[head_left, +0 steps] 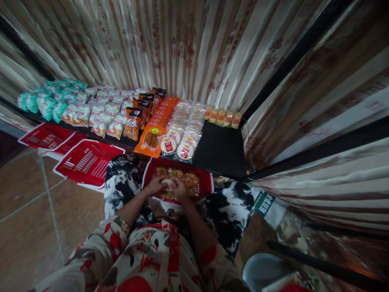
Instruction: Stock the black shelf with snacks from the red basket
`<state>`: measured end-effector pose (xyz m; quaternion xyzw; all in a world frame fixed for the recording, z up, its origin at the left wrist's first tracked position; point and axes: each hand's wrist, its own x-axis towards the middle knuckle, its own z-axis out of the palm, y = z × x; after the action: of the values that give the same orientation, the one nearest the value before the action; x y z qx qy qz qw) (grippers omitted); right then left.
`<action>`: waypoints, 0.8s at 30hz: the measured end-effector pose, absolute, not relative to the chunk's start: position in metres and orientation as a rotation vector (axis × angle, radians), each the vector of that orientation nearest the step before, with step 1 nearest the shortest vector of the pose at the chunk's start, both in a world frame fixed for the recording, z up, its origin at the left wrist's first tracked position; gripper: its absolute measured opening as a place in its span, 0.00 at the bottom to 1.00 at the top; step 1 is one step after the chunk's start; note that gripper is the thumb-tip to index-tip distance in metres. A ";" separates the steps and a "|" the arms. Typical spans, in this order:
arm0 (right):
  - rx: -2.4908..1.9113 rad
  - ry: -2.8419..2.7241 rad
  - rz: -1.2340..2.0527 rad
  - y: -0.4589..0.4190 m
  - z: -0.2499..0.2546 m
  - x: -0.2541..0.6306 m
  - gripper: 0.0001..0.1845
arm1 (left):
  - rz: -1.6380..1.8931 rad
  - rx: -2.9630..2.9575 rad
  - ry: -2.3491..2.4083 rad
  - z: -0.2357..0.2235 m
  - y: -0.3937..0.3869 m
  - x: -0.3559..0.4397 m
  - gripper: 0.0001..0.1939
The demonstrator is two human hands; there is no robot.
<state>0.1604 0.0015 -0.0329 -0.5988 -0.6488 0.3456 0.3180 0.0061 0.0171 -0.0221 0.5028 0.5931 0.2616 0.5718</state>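
Note:
Between both hands is a round, pale packaged cracker (167,185) with a red label. My left hand (156,184) grips its left side, and my right hand (180,188) closes on its right side. Under the hands, a red plastic basket (207,183) rests at my knees, holding several small yellow-wrapped snacks (192,178). Just beyond it, two columns of similar round packaged crackers (186,149) lie on the black shelf (220,148).
Left along the shelf stand orange snack bags (133,123), white bags (75,114) and green bags (46,106). A flat orange packet (151,140) lies beside the crackers. Small yellow packs (221,117) line the back right. Red baskets (88,162) sit lower left. A pleated curtain (188,44) hangs behind.

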 end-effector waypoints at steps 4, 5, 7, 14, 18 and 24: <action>-1.558 -1.707 0.906 0.001 -0.035 0.161 0.11 | 0.571 1.278 1.384 -0.025 0.017 0.004 0.13; -1.554 -1.697 0.910 0.001 -0.036 0.161 0.10 | 0.565 1.275 1.372 -0.025 0.017 0.004 0.11; -1.558 -1.656 0.925 0.001 -0.037 0.160 0.11 | 0.576 1.249 1.357 -0.025 0.018 0.003 0.09; -1.636 -1.549 0.883 0.003 -0.040 0.165 0.12 | 0.707 1.107 1.397 -0.016 0.022 0.001 0.07; -1.686 -1.516 0.853 0.004 -0.040 0.168 0.12 | 0.821 0.923 1.346 -0.008 0.022 0.003 0.09; -1.573 -1.435 1.106 0.000 -0.035 0.163 0.11 | 0.931 0.711 1.268 0.005 0.022 0.005 0.16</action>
<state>0.1630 0.0004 -0.0349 -0.6111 -0.5572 0.4295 0.3628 0.0052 0.0215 0.0054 0.3128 0.5582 0.4099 0.6501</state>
